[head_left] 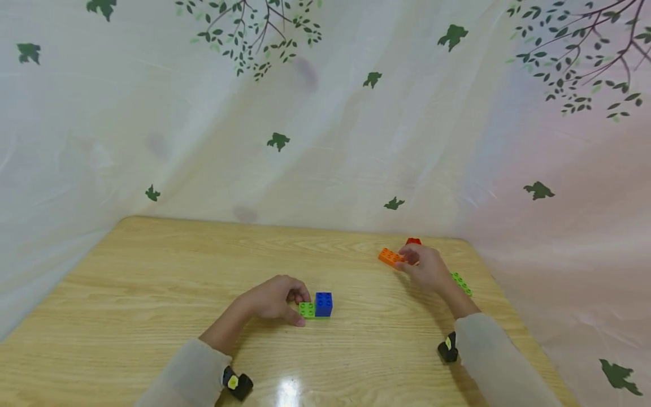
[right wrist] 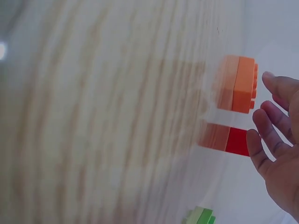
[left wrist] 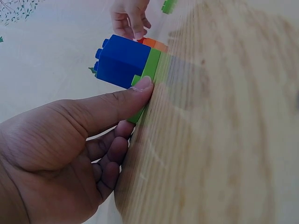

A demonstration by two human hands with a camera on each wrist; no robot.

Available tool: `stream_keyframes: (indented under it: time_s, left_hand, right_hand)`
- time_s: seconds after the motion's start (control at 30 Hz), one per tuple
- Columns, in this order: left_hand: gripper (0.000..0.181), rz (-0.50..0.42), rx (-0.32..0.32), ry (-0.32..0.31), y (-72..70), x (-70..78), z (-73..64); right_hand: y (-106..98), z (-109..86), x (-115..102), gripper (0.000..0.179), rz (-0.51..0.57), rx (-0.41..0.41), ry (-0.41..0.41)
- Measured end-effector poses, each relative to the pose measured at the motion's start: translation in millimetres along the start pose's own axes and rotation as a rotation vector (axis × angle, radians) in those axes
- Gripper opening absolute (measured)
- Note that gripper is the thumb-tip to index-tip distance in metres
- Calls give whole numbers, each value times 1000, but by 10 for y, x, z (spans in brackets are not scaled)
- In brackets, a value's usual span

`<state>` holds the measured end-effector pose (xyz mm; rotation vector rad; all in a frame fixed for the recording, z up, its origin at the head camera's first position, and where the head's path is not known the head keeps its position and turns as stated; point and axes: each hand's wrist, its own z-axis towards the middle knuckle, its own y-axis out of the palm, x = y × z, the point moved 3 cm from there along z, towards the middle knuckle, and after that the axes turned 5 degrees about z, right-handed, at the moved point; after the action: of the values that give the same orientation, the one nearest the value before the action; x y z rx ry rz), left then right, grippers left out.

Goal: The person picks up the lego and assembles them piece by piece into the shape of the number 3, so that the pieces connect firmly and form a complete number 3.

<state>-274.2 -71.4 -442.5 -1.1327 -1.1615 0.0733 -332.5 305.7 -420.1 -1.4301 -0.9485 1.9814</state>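
Note:
My left hand (head_left: 277,299) pinches the left end of a flat green building brick (head_left: 307,309) between thumb and fingers, down at the table. On that brick's right part stands a taller blue brick (head_left: 323,304), studs up. The left wrist view shows the thumb along the green brick (left wrist: 152,60), right beside the blue brick (left wrist: 124,61). Over to the right, my right hand (head_left: 424,268) hovers by the right end of an orange brick (head_left: 389,257). Its loosely bent fingers (right wrist: 268,123) stand apart from the orange brick (right wrist: 244,86) and overlap a red brick (right wrist: 237,141).
Behind the right hand, the red brick (head_left: 413,241) lies near the far table edge. Another green brick (head_left: 461,284) lies by the right wrist, near the right edge. A leaf-patterned cloth (head_left: 325,113) hangs behind the wooden table (head_left: 203,249).

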Motion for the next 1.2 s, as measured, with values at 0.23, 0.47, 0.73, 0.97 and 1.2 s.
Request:
stream_keyframes:
  time_s: [0.23, 0.47, 0.73, 0.97, 1.2]
  left_hand:
    - [33, -16, 4, -1, 0, 10, -4]
    - [33, -9, 4, -2, -6, 16, 2]
    - [34, 0, 9, -4, -25, 38, -12]
    - [34, -2, 8, -4, -25, 32, -17]
    - [34, -8, -1, -5, -10, 21, -12]
  right_hand:
    - [-24, 56, 122, 41, -18, -56, 71]
    - [-41, 68, 176, 51, -15, -100, 108]
    - [-16, 110, 187, 57, -7, -131, 112]
    - [41, 190, 175, 53, 12, -147, 88]
    - [122, 242, 163, 52, -2, -142, 79]
